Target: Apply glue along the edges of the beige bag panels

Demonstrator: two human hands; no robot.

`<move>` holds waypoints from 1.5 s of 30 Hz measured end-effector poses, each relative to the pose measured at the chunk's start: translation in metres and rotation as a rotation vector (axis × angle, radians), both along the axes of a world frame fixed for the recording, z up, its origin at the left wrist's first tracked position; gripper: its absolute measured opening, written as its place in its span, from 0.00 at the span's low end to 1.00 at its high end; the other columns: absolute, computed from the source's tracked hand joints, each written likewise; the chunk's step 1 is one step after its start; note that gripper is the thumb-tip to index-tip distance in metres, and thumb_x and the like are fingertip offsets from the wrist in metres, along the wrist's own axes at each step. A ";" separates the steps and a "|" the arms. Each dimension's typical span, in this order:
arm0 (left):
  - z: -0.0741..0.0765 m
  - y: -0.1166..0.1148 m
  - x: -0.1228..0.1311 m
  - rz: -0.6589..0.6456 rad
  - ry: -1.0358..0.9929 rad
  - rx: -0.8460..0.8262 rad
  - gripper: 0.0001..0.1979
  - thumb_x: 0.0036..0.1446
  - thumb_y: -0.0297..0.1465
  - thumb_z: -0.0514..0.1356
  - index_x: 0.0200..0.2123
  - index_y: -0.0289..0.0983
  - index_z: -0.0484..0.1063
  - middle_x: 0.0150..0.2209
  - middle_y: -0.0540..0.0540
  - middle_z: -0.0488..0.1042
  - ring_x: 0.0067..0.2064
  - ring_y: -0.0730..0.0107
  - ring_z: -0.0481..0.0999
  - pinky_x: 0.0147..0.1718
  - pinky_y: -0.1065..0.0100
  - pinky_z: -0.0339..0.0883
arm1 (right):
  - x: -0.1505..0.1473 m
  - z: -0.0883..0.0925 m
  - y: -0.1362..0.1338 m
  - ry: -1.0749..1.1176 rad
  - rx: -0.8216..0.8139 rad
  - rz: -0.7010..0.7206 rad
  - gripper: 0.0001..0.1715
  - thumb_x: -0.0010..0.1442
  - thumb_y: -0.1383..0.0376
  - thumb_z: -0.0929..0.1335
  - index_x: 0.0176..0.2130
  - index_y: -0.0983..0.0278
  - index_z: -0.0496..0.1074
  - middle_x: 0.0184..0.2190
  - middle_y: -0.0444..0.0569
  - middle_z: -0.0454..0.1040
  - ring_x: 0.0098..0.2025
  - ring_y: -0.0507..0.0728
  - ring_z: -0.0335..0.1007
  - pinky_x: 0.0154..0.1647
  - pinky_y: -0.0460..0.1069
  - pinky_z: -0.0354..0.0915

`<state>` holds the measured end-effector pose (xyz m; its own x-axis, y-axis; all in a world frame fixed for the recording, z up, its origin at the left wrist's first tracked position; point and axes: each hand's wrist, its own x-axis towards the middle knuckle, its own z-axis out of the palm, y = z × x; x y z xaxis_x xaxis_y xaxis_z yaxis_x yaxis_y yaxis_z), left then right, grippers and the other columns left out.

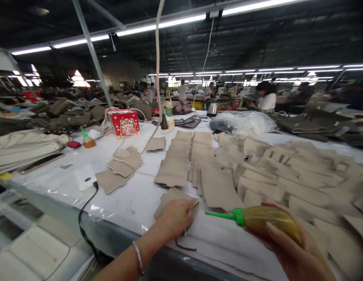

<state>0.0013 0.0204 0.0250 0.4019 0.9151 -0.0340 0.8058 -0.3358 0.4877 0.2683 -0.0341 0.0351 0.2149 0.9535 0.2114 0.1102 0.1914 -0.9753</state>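
Observation:
Near the table's front edge, my left hand (177,218) is closed on a beige fabric piece (166,201), its right edge lifted off the surface. In my right hand (298,249) is a squeeze bottle (269,222) of amber liquid, tipped on its side. Its green nozzle (219,214) points left toward the held piece, apart from it. Just beyond my hands lie overlapping rows of similar beige pieces (219,187). A dark thin strip (185,246) sits on the table below my left hand.
Loose beige pieces (113,179) lie to the left, beside a white device (84,177) with a black cable. Farther back stand another glue-like bottle (89,141), a red box (125,123) and a kettle (212,109). More beige pieces (310,179) cover the right side. People work in the background.

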 end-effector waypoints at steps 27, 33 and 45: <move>0.003 -0.001 -0.002 -0.011 0.014 -0.063 0.26 0.55 0.24 0.47 0.56 0.42 0.68 0.51 0.46 0.75 0.53 0.61 0.73 0.55 0.63 0.62 | -0.033 -0.004 0.028 -0.655 0.270 0.152 0.25 0.61 0.54 0.71 0.53 0.56 0.62 0.46 0.47 0.68 0.43 0.61 0.69 0.48 0.54 0.65; -0.001 -0.004 -0.001 -0.011 0.012 -0.058 0.24 0.57 0.26 0.47 0.56 0.42 0.67 0.50 0.46 0.76 0.53 0.61 0.73 0.55 0.62 0.62 | -0.032 -0.005 0.028 -0.624 0.206 0.091 0.25 0.60 0.53 0.71 0.53 0.57 0.62 0.43 0.47 0.70 0.41 0.62 0.69 0.46 0.55 0.65; -0.002 -0.007 0.001 -0.013 0.071 0.008 0.24 0.58 0.27 0.46 0.56 0.40 0.67 0.43 0.41 0.77 0.46 0.54 0.76 0.47 0.55 0.69 | -0.032 -0.007 0.031 -0.514 0.090 0.049 0.26 0.58 0.51 0.71 0.50 0.58 0.63 0.40 0.45 0.70 0.37 0.60 0.70 0.38 0.51 0.66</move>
